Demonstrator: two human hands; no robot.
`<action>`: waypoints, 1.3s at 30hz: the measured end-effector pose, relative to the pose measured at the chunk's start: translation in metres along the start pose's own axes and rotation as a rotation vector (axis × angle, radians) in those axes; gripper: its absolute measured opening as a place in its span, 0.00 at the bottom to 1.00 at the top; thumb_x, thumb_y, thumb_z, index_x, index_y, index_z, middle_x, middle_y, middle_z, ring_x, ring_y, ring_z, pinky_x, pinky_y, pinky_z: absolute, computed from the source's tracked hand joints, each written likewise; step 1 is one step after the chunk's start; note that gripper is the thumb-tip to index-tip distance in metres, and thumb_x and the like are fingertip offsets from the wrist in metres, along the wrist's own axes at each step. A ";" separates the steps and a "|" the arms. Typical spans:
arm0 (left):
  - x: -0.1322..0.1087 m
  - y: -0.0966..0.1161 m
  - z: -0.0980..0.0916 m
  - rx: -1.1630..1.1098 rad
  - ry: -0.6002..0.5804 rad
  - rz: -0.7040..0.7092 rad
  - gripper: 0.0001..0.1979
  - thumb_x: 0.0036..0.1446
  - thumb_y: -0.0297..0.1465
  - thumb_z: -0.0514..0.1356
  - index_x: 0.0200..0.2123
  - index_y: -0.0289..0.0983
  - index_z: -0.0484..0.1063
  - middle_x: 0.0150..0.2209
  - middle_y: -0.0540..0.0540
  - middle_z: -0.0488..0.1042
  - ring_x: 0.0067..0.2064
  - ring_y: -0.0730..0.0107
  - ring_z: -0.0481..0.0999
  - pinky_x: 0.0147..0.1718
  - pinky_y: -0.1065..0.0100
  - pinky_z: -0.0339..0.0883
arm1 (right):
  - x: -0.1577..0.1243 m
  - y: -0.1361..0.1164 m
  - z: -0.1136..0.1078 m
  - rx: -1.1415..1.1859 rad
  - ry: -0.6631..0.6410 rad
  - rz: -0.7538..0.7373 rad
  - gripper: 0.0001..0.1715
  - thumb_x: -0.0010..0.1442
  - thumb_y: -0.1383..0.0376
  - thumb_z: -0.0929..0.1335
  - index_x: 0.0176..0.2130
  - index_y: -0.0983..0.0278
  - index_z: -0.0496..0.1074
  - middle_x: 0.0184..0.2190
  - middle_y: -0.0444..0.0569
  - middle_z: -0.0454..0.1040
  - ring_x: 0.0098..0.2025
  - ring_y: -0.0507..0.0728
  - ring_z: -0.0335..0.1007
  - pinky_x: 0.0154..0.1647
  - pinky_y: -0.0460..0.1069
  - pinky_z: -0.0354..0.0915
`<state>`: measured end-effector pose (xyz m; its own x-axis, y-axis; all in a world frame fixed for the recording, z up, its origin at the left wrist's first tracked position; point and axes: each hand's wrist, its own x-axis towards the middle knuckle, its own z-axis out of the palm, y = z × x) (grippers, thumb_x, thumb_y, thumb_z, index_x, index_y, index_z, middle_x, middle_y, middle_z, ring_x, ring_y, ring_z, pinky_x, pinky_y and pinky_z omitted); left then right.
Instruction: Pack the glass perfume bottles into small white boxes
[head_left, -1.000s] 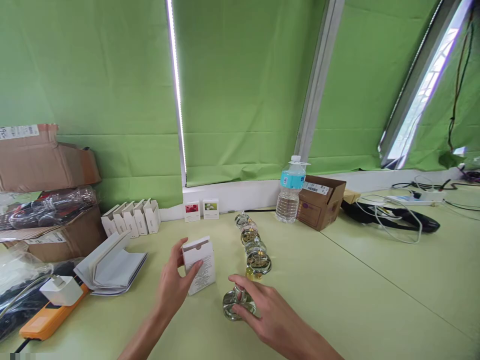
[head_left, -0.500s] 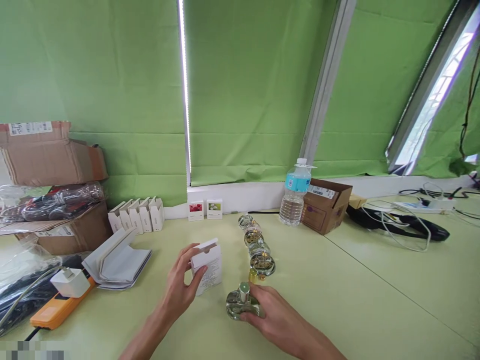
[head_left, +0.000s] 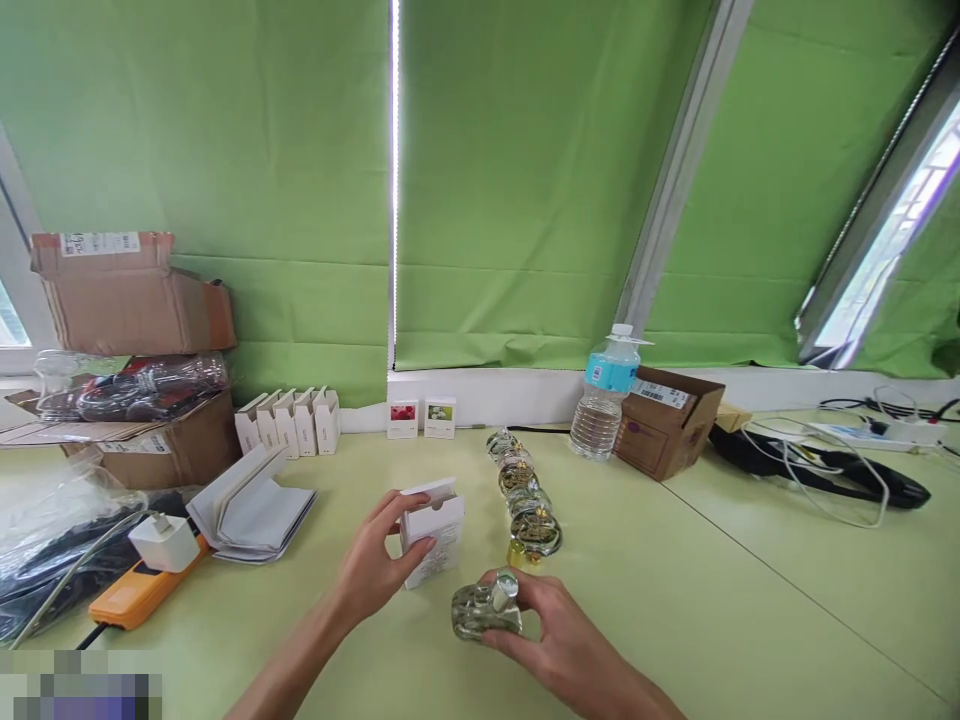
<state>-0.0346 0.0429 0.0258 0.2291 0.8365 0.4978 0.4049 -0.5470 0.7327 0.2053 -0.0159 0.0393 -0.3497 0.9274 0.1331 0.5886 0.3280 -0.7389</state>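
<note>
Left hand (head_left: 373, 568) clamped on white carton (head_left: 433, 532); right hand (head_left: 566, 630) gripping glass perfume bottle (head_left: 480, 610), just beside perfume bottle row (head_left: 523, 495).

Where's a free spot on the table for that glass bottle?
The biggest bare patch of pale green tabletop lies right of the row of glass perfume bottles, below the brown cardboard box. A smaller one sits between the folded white card and the white carton. The left edge is crowded, around the orange power strip.
</note>
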 end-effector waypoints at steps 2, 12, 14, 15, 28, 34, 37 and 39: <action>0.001 0.006 -0.003 -0.031 -0.032 -0.004 0.13 0.59 0.32 0.59 0.48 0.44 0.69 0.48 0.48 0.72 0.47 0.67 0.73 0.45 0.63 0.73 | 0.001 0.002 0.001 0.098 0.027 0.013 0.15 0.55 0.57 0.72 0.43 0.59 0.75 0.45 0.48 0.76 0.47 0.62 0.71 0.49 0.54 0.67; 0.000 0.016 -0.006 -0.053 -0.075 0.112 0.13 0.59 0.28 0.58 0.47 0.42 0.74 0.52 0.42 0.70 0.49 0.60 0.72 0.46 0.62 0.71 | 0.043 -0.053 -0.006 0.492 0.008 -0.200 0.24 0.54 0.56 0.73 0.49 0.62 0.72 0.47 0.52 0.76 0.52 0.63 0.69 0.54 0.57 0.66; 0.000 0.015 -0.006 -0.042 -0.060 0.132 0.13 0.59 0.28 0.58 0.48 0.42 0.74 0.52 0.43 0.70 0.50 0.60 0.72 0.48 0.61 0.70 | 0.058 -0.060 -0.008 0.502 0.002 -0.235 0.23 0.53 0.55 0.73 0.46 0.63 0.73 0.44 0.51 0.77 0.49 0.62 0.71 0.53 0.57 0.66; 0.000 0.014 -0.006 -0.039 -0.050 0.132 0.13 0.60 0.29 0.58 0.48 0.43 0.74 0.53 0.43 0.70 0.51 0.60 0.71 0.49 0.61 0.69 | 0.064 -0.062 -0.008 0.510 -0.007 -0.246 0.22 0.53 0.55 0.73 0.45 0.63 0.73 0.43 0.51 0.78 0.48 0.62 0.72 0.52 0.56 0.66; 0.001 0.010 -0.004 0.055 -0.044 0.151 0.14 0.61 0.30 0.58 0.49 0.46 0.75 0.52 0.45 0.73 0.53 0.59 0.71 0.50 0.61 0.69 | 0.089 -0.065 -0.021 0.506 -0.017 -0.287 0.24 0.52 0.54 0.74 0.45 0.63 0.72 0.42 0.49 0.78 0.46 0.61 0.72 0.51 0.56 0.66; 0.000 0.011 -0.005 0.070 -0.086 0.162 0.15 0.62 0.29 0.57 0.51 0.46 0.73 0.53 0.44 0.71 0.54 0.59 0.70 0.51 0.60 0.67 | 0.087 -0.058 -0.024 0.427 0.030 -0.273 0.24 0.53 0.56 0.74 0.47 0.63 0.72 0.43 0.50 0.78 0.48 0.62 0.72 0.52 0.56 0.65; 0.000 0.013 -0.006 0.060 -0.099 0.158 0.15 0.61 0.30 0.58 0.51 0.46 0.73 0.52 0.44 0.71 0.52 0.60 0.70 0.50 0.62 0.68 | 0.089 -0.055 -0.024 0.418 0.063 -0.263 0.24 0.54 0.56 0.73 0.48 0.63 0.72 0.43 0.51 0.78 0.48 0.62 0.72 0.51 0.56 0.66; 0.000 0.014 -0.006 0.048 -0.099 0.165 0.15 0.61 0.29 0.58 0.51 0.47 0.73 0.52 0.45 0.70 0.53 0.61 0.70 0.51 0.62 0.67 | 0.090 -0.054 -0.023 0.406 0.077 -0.270 0.23 0.54 0.56 0.73 0.48 0.63 0.72 0.43 0.50 0.77 0.48 0.61 0.72 0.51 0.55 0.66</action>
<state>-0.0346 0.0350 0.0383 0.3804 0.7362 0.5597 0.3960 -0.6766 0.6209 0.1591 0.0539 0.1064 -0.3862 0.8348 0.3924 0.1475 0.4758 -0.8671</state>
